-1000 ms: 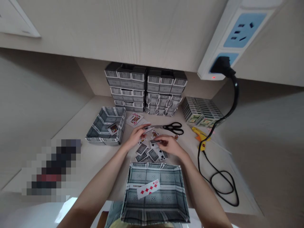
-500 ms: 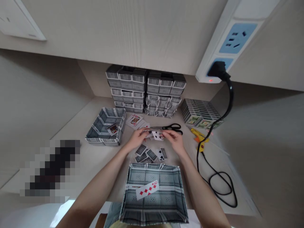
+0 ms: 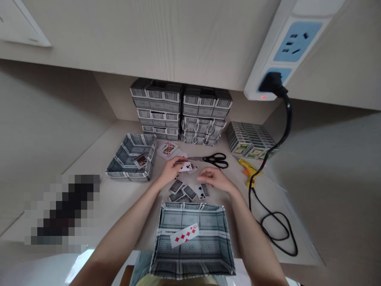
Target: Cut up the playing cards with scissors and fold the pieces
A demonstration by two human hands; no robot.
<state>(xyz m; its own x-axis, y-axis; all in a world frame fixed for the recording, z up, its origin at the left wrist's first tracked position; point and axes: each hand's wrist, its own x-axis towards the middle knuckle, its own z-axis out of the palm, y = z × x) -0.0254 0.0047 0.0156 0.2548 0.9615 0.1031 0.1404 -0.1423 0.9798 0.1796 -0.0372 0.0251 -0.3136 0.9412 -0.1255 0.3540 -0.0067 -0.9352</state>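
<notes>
My left hand (image 3: 170,172) is closed on a playing card (image 3: 187,167) with black spade pips, its face turned up. My right hand (image 3: 214,178) hovers just right of that card, fingers curled loosely and apart, with nothing visible in them. Below both hands lie scattered playing cards (image 3: 177,187), mostly backs up, and a face-up spade card (image 3: 201,192). Close to my body is an open box (image 3: 195,264) built from playing cards, holding a six of diamonds (image 3: 185,236). A few face-up cards (image 3: 168,149) rest beyond my left hand.
Black-handled scissors (image 3: 216,159) lie beyond my right hand. Right of them is a yellow glue gun (image 3: 249,170) with a looping black cord (image 3: 278,222). Another card box (image 3: 127,174) stands left; stacked card boxes (image 3: 160,104) and card decks (image 3: 251,139) stand at the back.
My right hand has let go of the card and drawn slightly away to the right and down. The left hand still holds the card, which has shifted left.
</notes>
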